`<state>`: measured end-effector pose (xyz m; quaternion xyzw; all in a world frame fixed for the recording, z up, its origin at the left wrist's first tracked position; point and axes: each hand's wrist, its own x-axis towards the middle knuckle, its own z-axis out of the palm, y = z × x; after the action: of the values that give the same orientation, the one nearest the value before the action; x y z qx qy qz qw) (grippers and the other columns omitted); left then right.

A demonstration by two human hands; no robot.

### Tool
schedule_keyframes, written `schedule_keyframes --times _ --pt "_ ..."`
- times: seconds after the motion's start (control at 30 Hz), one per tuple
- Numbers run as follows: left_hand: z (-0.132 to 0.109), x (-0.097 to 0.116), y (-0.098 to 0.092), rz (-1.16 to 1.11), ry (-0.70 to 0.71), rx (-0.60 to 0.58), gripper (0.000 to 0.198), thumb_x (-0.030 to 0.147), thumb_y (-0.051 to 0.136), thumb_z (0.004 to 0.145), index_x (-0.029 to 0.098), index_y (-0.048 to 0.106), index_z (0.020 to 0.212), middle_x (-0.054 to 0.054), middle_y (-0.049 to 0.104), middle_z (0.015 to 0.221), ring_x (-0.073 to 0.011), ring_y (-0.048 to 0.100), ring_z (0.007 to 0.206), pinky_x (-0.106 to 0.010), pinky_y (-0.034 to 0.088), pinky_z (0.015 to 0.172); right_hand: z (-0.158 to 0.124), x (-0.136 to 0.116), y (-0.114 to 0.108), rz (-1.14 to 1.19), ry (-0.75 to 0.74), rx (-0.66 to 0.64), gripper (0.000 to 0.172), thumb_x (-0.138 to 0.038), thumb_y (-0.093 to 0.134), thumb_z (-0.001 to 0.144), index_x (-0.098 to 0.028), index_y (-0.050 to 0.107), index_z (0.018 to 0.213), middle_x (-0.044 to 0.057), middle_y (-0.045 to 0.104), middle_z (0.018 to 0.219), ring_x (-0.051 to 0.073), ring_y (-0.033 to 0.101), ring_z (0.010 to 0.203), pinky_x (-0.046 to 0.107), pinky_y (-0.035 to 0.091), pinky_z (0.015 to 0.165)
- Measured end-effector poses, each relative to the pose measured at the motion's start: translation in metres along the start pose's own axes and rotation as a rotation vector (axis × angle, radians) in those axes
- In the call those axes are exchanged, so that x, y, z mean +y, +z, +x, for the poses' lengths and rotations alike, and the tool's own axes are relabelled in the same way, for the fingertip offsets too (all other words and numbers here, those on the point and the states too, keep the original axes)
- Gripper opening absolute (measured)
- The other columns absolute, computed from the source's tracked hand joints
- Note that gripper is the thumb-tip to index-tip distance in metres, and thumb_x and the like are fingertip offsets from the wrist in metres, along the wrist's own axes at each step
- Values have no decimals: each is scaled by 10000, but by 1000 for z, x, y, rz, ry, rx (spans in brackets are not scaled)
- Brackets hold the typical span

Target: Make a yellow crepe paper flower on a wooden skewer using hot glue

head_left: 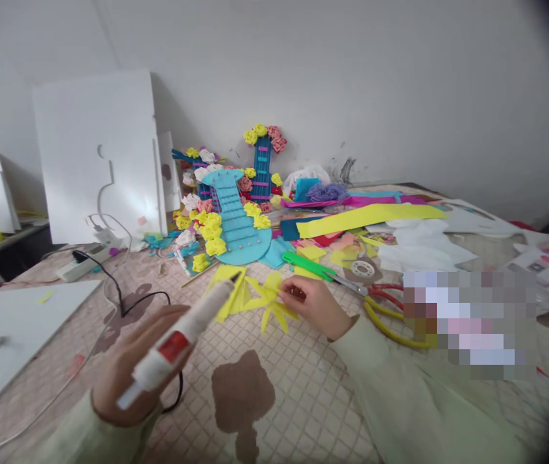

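My left hand is wrapped round a white hot glue gun with a red label; its dark nozzle points up and right. A pale glue stick juts from its rear end. At the middle of the table my right hand pinches a yellow crepe paper piece cut into petal-like strips. More yellow crepe paper lies just left of it, partly behind the nozzle. Behind stands a light-blue guitar-shaped board trimmed with yellow paper flowers.
Right of my right hand lie a green utility knife, scissors with red and yellow handles, and a tape roll. A yellow paper strip lies behind. A power strip and cables sit left. A white board leans on the wall.
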<state>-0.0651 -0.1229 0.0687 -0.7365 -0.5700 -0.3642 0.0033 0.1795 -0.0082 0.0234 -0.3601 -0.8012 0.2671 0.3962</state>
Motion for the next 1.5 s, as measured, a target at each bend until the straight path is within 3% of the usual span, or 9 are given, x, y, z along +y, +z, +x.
schedule_keyframes --times 0.17,0.33,0.8,1.2,1.5 --pt "-8 12 26 30 205 -154 249 287 407 797 197 520 999 -99 604 954 -216 570 891 -316 462 767 0 -2 0 25 26 -4 96 -213 505 752 -155 566 705 6 588 665 96 495 565 204 389 514" --pt "-5 10 33 154 289 -198 225 276 411 797 174 497 977 -101 590 931 -211 565 849 -305 462 714 0 -1 -2 39 30 -23 99 -217 509 762 -153 572 721 11 594 687 101 520 599 205 398 538" --pt "-3 4 37 237 306 -212 180 182 386 781 160 465 941 -92 570 879 -207 550 809 -306 448 678 0 0 -2 16 6 -43 99 -219 507 775 -156 579 747 18 613 723 101 525 609 210 401 550" --pt "-8 -2 42 246 315 -219 306 46 385 699 151 439 982 -86 537 888 -220 501 844 -328 414 715 0 0 -3 7 -13 -34 97 -213 511 778 -152 576 741 22 613 735 100 520 614 209 397 554" --pt "-9 -3 42 224 314 -265 258 60 414 725 142 442 968 -85 525 878 -217 471 826 -331 397 696 1 -2 -2 3 0 -33 94 -191 520 770 -133 584 731 22 605 704 90 497 586 199 378 537"
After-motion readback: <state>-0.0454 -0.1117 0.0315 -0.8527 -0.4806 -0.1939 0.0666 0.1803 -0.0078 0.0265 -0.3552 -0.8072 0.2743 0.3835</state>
